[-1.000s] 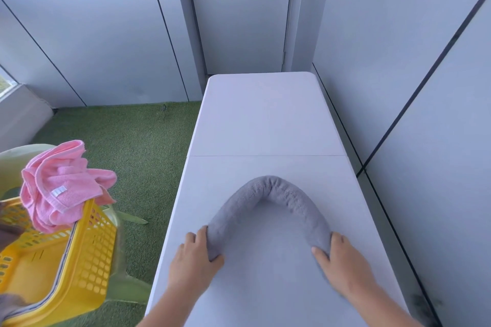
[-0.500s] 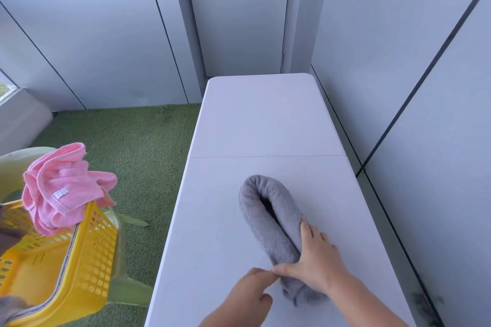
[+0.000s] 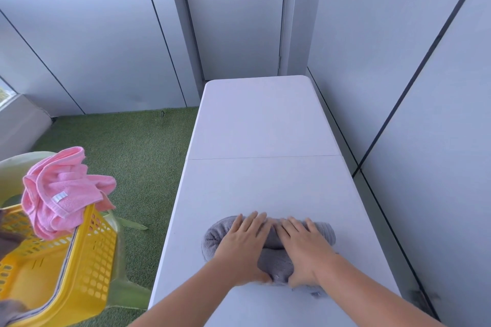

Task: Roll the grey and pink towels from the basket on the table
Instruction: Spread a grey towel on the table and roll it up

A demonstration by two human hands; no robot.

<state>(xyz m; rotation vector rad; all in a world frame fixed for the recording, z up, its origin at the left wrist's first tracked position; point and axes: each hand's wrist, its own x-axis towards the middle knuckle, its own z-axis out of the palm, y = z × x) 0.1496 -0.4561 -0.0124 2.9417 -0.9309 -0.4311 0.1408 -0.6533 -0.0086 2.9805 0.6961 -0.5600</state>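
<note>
A grey towel lies bunched into a thick roll across the near part of the white table. My left hand lies flat on its left half, fingers straight and pointing away from me. Beside it, my right hand presses the right half the same way, and the two hands almost touch. The roll's ends stick out at both sides. A pink towel hangs crumpled over the rim of the yellow basket at the left.
The basket sits on a pale green chair left of the table, over green artificial turf. Grey wall panels run close along the table's right side. A closed door stands beyond the far end.
The grey towel went from a wide arch to a folded strip, and now lies crosswise as a roll. Both hands moved onto its top, side by side and flat.
</note>
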